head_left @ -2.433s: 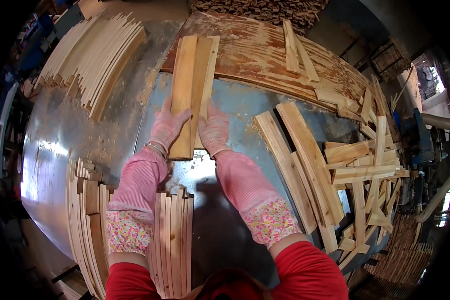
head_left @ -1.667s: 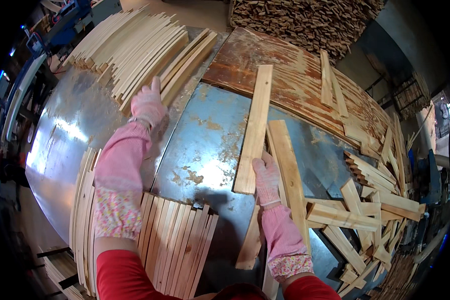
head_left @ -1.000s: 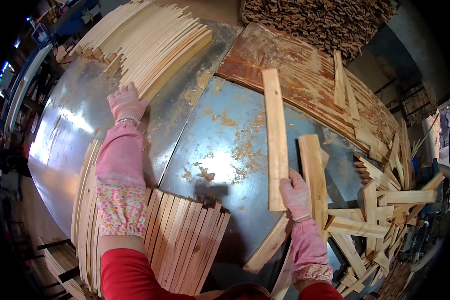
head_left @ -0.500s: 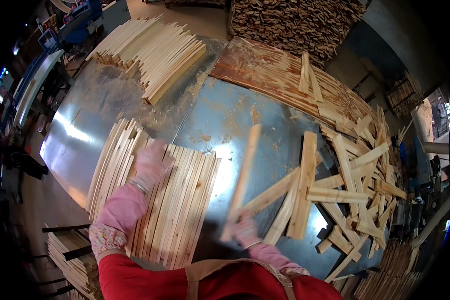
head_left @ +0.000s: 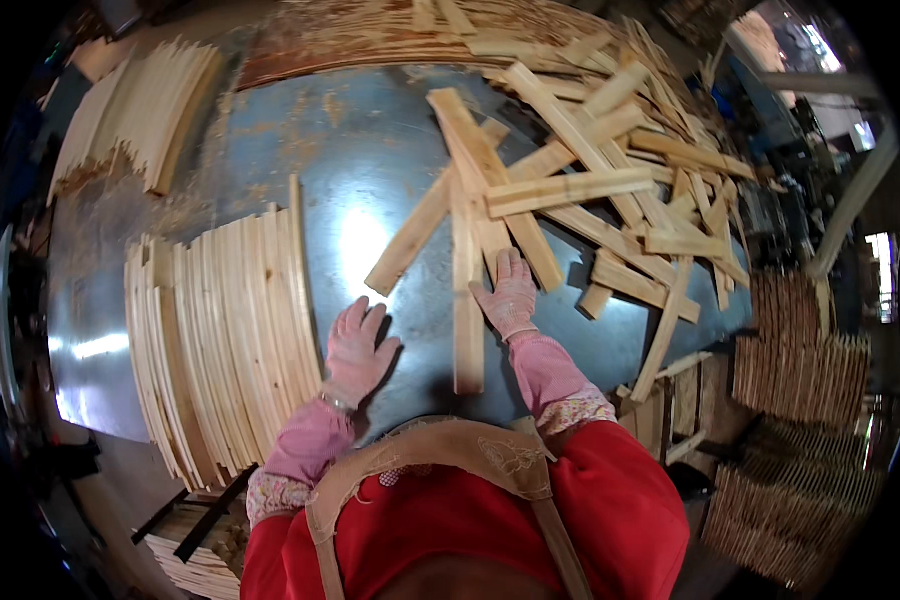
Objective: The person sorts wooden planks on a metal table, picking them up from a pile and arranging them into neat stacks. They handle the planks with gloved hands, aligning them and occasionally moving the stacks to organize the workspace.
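Observation:
My left hand [head_left: 358,355], in a pale pink glove, is open with its fingers spread over the metal table, just right of a row of wooden slats [head_left: 240,310] laid side by side. One slat [head_left: 300,265] at the row's right edge sticks out beyond the others at the far end. My right hand [head_left: 510,298], gloved alike, has its fingers stretched out at the near end of loose wooden slats. Its thumb lies close to a slat [head_left: 468,340] pointing toward me; whether it touches is hard to tell. Left of that, another slat [head_left: 407,238] lies slantwise.
A jumbled heap of slats [head_left: 660,200] covers the table's right side. A neat stack of slats [head_left: 150,105] stands at the far left. Behind lies a worn reddish board [head_left: 330,40]. Bundled wood [head_left: 800,375] stands off the right edge. Sawdust dots the metal table [head_left: 260,165].
The view has swung right. The slat my right hand carried now appears to lie at the row's right edge. My right hand has moved to the loose slats; my left has come off the row.

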The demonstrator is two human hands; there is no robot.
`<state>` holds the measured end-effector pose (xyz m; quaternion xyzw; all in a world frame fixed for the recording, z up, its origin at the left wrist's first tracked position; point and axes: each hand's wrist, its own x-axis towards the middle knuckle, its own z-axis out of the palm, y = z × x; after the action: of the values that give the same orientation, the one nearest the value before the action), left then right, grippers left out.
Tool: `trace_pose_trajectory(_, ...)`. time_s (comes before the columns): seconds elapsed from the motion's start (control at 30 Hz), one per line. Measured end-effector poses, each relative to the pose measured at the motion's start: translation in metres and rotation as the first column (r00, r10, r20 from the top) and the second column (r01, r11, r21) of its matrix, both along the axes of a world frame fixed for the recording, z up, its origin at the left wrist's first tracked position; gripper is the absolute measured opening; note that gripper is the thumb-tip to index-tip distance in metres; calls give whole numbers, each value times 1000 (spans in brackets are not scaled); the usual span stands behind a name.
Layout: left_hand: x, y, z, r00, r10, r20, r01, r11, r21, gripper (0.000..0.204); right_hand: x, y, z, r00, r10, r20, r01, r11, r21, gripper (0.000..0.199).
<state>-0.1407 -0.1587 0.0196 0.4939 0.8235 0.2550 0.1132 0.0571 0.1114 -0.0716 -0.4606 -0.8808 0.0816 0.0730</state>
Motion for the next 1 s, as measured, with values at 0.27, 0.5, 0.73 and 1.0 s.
trace_pose_trajectory(0.27, -14, 136, -67, 956, 124, -265, -207, 926, -316, 80, 34, 56, 34, 998, 55, -21, -54, 996, 73, 98)
trace_pose_trajectory(0.5, 21, 201, 1, 896, 419, 144, -276, 782, -559, 92, -9, 64, 56, 987, 121, 102, -92, 964, -251, 128)
trace_pose_trajectory(0.73, 34, 174, -31, -104, -58, 993, -470, 883, 3, 73, -25, 94, 14, 850, -300, -433, -285, 429, -857, 110)
trace_pose_trajectory(1.0, 98, 109, -24, -102, 9, 995, -595, 801, -68, 96, 32, 40, 49, 726, -361, -585, -640, -43, -767, 90)
